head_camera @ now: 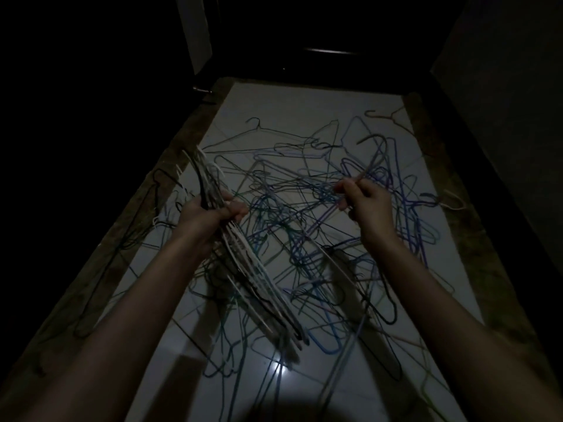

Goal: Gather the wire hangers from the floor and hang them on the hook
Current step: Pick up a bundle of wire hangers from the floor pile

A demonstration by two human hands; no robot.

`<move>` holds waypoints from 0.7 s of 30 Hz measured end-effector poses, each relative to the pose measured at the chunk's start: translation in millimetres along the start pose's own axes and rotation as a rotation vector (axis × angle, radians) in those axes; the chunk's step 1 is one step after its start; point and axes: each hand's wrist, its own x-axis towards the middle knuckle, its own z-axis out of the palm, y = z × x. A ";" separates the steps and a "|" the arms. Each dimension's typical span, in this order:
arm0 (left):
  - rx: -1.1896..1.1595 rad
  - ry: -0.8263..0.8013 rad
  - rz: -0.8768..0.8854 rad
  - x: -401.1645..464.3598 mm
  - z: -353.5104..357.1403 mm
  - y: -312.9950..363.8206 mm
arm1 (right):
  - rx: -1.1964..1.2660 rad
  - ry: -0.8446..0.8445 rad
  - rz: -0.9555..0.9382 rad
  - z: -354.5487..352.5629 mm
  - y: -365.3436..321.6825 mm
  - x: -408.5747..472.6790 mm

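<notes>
A tangled heap of wire hangers (307,226) in blue, green, white and dark colours covers the pale tiled floor (274,108). My left hand (210,213) grips a thick bundle of gathered hangers (253,278), their hooks sticking up past my fingers and their bodies hanging down toward me. My right hand (364,201) pinches the neck of a single dark hanger (376,153), lifted above the heap with its hook curving up. No wall hook is visible in the dim room.
Brown stone borders (170,190) run along both sides of the floor. A dark door with a handle (202,90) stands at the far left, and dark walls close in on the right. A light glare (278,368) reflects off the near tiles.
</notes>
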 end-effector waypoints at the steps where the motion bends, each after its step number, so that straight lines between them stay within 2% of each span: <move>1: -0.024 -0.035 -0.020 -5.0 1.8 -2.0 | 0.013 0.012 0.004 -1.3 1.7 -0.9; 7: -0.026 -0.133 -0.174 -28.4 12.4 -10.2 | 0.063 -0.011 0.089 1.9 20.1 -15.2; 13: -0.010 -0.141 -0.171 -29.8 12.4 -3.8 | 0.080 -0.043 0.055 0.3 10.2 -16.0; 21: -0.059 -0.235 -0.118 -39.8 25.6 28.4 | 0.213 -0.312 0.140 7.9 -25.2 -14.8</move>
